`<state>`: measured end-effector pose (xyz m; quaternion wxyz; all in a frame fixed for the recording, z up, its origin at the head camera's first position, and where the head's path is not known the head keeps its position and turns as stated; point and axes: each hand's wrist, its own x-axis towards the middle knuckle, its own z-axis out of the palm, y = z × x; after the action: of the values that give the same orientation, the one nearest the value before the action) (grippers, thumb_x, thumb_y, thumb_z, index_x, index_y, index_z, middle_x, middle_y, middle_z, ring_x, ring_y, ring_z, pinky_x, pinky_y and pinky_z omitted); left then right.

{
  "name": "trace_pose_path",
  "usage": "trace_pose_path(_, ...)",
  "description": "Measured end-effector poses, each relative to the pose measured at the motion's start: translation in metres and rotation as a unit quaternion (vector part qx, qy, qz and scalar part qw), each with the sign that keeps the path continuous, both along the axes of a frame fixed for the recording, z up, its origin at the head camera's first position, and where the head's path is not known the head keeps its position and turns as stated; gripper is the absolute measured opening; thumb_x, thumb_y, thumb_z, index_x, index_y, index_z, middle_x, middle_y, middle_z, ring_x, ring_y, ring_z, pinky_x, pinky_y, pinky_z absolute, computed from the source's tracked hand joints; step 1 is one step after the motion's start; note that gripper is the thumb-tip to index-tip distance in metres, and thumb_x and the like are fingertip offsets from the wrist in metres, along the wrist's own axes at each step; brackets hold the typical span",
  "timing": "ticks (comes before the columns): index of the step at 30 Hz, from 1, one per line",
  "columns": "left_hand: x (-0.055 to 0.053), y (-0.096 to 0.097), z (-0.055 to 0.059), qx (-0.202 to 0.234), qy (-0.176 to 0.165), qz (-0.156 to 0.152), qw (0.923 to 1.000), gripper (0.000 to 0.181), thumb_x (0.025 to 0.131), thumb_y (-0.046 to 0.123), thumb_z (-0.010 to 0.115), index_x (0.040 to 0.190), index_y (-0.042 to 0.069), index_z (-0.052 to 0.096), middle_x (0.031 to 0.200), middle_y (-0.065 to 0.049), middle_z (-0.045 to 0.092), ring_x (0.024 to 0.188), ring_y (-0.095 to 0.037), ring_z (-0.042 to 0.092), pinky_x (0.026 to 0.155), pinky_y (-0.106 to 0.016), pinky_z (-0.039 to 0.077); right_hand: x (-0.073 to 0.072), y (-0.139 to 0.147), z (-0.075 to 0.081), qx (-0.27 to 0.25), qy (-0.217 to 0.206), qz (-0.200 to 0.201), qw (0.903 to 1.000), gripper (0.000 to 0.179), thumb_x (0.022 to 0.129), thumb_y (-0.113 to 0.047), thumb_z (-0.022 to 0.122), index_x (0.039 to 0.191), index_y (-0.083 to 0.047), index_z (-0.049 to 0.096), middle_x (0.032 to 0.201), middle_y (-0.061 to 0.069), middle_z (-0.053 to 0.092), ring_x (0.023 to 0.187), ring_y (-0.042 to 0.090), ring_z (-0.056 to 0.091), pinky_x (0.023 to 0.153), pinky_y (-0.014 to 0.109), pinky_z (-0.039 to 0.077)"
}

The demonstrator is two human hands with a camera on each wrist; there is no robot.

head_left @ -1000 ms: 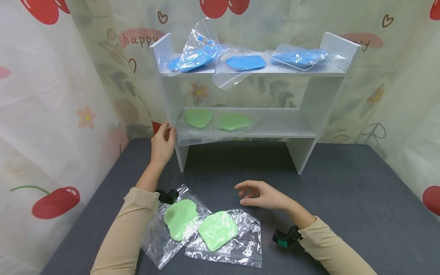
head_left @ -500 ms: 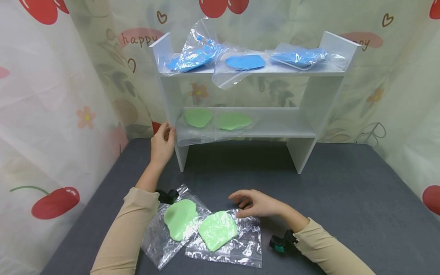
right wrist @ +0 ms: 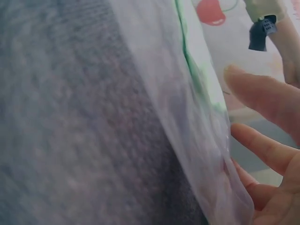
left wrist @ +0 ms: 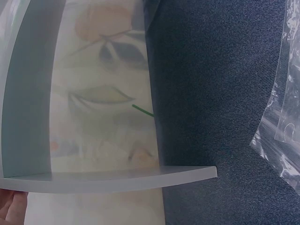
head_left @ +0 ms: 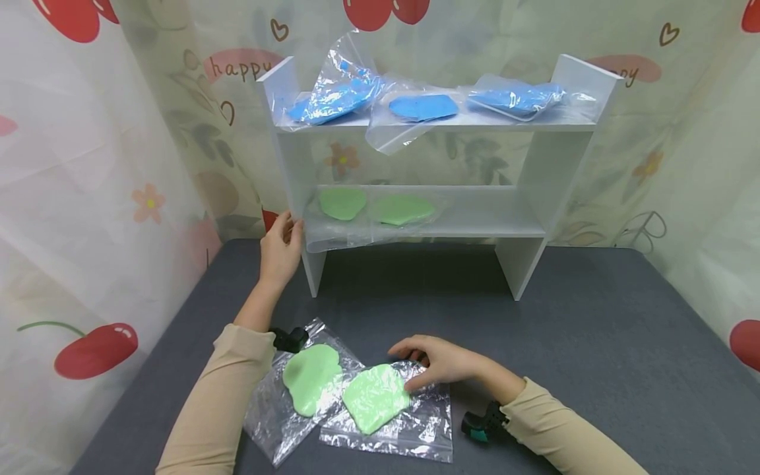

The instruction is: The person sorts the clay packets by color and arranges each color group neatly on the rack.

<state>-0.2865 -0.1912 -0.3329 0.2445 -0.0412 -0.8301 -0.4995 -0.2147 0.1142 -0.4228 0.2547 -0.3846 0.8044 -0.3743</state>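
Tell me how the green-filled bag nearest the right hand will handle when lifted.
The clear bag will probably flop, since it looks thin and wrinkled. The green slab inside lies flat, so rolling seems unlikely. Glossy highlights suggest the bag may feel slippery.

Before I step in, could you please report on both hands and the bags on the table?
Left hand at shelf's left panel. Right hand at right green bag, not gripping. Left green bag crowding its edge.
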Motion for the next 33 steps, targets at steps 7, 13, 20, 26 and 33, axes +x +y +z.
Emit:
trace_pose_path(7,0.0009,-0.0002,0.0008,0.001,0.004,-0.001,1.0000,0.038,0.099,0.018,0.045,0.134,0.003,0.048,0.129,-0.026,0.055,0.119,-0.035,0.056,0.099,-0.044,0.048,0.0027,-0.0029,-0.0013,0.025,0.028,0.009,0.9992,0.058,0.080,-0.026,0.073,0.132,-0.013,0.051,0.117,0.010,0.050,0.097,0.014,0.047,0.075,0.022,0.043)
trace_pose_path(13,0.0008,-0.0002,0.0009,0.001,0.002,-0.002,1.0000,0.038,0.099,0.018,0.045,0.134,0.003,0.048,0.129,-0.026,0.054,0.119,-0.035,0.056,0.099,-0.044,0.048,0.0037,-0.0051,-0.0009,0.027,0.018,0.020,0.9993,0.057,0.082,-0.021,0.072,0.134,-0.017,0.050,0.129,0.007,0.052,0.109,0.018,0.052,0.086,0.026,0.047)
trace_pose_path(20,0.0013,0.0000,0.0011,0.002,0.005,-0.003,1.0000,0.038,0.099,0.018,0.045,0.133,0.003,0.048,0.129,-0.026,0.055,0.118,-0.035,0.056,0.098,-0.044,0.048,0.0043,-0.0061,-0.0029,0.012,0.004,0.040,0.9991,0.053,0.084,-0.017,0.069,0.134,-0.021,0.049,0.122,0.002,0.055,0.093,0.008,0.049,0.073,0.020,0.043)
trace_pose_path(26,0.0019,0.0001,0.0013,0.003,0.005,-0.003,1.0000,0.038,0.099,0.018,0.045,0.134,0.004,0.048,0.129,-0.026,0.055,0.118,-0.035,0.056,0.098,-0.045,0.048,0.0057,-0.0061,-0.0035,-0.002,0.004,0.049,0.9988,0.045,0.085,-0.012,0.068,0.127,-0.021,0.056,0.126,0.000,0.058,0.094,0.003,0.055,0.077,0.018,0.047)
trace_pose_path(33,0.0017,0.0009,0.0018,0.003,0.007,0.001,1.0000,0.037,0.098,0.017,0.046,0.132,0.003,0.049,0.128,-0.026,0.055,0.118,-0.035,0.056,0.098,-0.044,0.048,0.0067,-0.0039,-0.0026,-0.039,-0.027,0.052,0.9975,0.038,0.085,-0.004,0.064,0.122,-0.013,0.061,0.123,0.010,0.061,0.050,-0.002,0.048,0.050,0.017,0.049)
